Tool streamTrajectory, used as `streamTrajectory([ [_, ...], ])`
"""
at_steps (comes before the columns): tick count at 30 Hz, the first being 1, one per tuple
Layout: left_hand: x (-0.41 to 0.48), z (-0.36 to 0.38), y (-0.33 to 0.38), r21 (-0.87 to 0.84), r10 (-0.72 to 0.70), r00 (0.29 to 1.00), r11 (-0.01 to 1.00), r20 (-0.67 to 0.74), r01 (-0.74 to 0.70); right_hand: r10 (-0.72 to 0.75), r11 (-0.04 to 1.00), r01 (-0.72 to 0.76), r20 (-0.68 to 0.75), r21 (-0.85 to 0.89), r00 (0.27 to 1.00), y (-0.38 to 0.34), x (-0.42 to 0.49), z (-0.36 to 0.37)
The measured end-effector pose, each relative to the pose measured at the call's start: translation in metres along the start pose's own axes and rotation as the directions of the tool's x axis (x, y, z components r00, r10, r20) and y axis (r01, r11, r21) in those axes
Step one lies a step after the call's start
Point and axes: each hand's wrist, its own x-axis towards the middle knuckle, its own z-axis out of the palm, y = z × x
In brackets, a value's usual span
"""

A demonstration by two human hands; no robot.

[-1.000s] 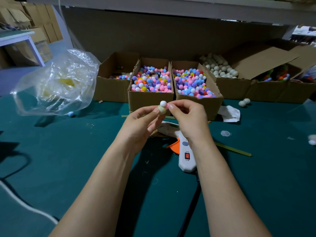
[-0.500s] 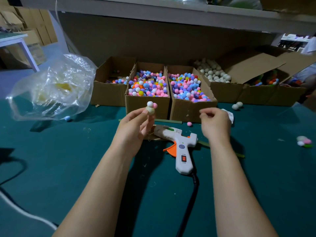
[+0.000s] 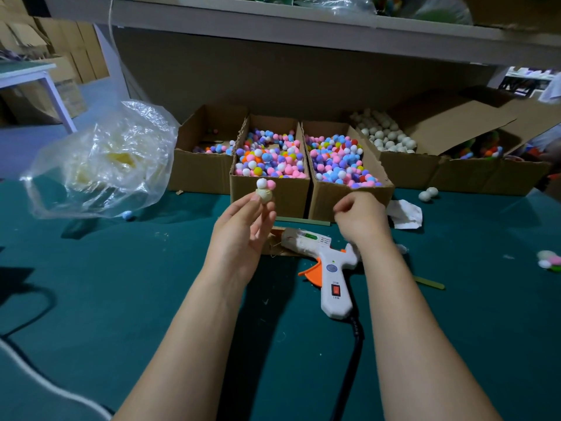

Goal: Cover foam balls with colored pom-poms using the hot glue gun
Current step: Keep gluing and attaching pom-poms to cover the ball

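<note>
Your left hand (image 3: 243, 235) is raised above the tabletop. Its thumb and fingertips pinch a small cream foam ball (image 3: 264, 196), which carries a white pom-pom (image 3: 261, 183) and a pink pom-pom (image 3: 271, 185) side by side on top. Your right hand (image 3: 361, 218) hovers to the right of it, apart from the ball. Its back faces you and its fingers are curled under, so you cannot tell whether they pinch anything.

Under both forearms spreads the dark green tabletop (image 3: 121, 299). At its far left sits a crumpled clear plastic bag (image 3: 106, 165) with pale yellowish contents. Along the back stands a row of open brown cardboard boxes:
- The left box (image 3: 200, 174) holds only a few pom-poms.
- The middle box (image 3: 291, 202) is full of mixed-colour pom-poms.
- The next box (image 3: 324, 205) is also full of mixed-colour pom-poms.
- The box of plain white foam balls (image 3: 403, 170) stands further right.

Between your forearms lies the white hot glue gun with an orange trigger (image 3: 334, 268). It is on its side, with the nozzle pointing left over a scrap of brown cardboard (image 3: 274, 249). Its black cord (image 3: 352, 360) runs from the handle toward you. A crumpled white paper (image 3: 405, 212) lies just right of your right hand. Two loose white foam balls (image 3: 428, 194) rest behind it, near the boxes. A light blue pom-pom (image 3: 128, 214) sits at the bag's lower edge.
</note>
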Motion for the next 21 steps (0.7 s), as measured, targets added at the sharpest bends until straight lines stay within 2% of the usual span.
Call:
streamTrajectory([
  [3, -0.002, 0.001, -0.001, -0.013, 0.008, 1.000, 1.000, 0.012, -0.008, -0.190, 0.945, 0.230, -0.185, 0.231, 0.964, -0.023, 0.001, -0.011],
  [5, -0.004, 0.003, -0.001, -0.014, 0.005, 1.000, 1.000, 0.015, -0.004, -0.199, 0.925, 0.277, -0.290, 0.259, 0.936, -0.039, 0.008, -0.014],
  [6, -0.005, 0.003, -0.001, -0.018, -0.002, 1.000, 1.000, 0.015, 0.002, -0.184, 0.936, 0.257, -0.287, 0.241, 0.940, -0.045, 0.012, -0.013],
  [9, -0.005, 0.004, 0.000, -0.026, -0.025, 0.999, 0.999, 0.025, 0.025, -0.127, 0.983, 0.146, -0.163, 0.109, 0.978, -0.048, 0.022, -0.001],
  [13, -0.005, 0.005, -0.001, -0.013, -0.028, 0.999, 1.000, 0.039, 0.028, -0.066, 0.997, 0.057, -0.185, -0.054, 0.980, -0.041, 0.027, 0.006],
  [18, -0.006, 0.006, -0.001, -0.023, -0.047, 0.998, 0.999, 0.038, 0.048, 0.012, 0.958, -0.005, 0.024, -0.286, 1.000, -0.056, 0.037, 0.014],
  [21, -0.007, 0.006, 0.001, -0.060, -0.076, 0.997, 0.995, 0.032, 0.077, 0.067, 0.939, -0.035, 0.082, -0.342, 0.994, -0.061, 0.044, 0.015],
])
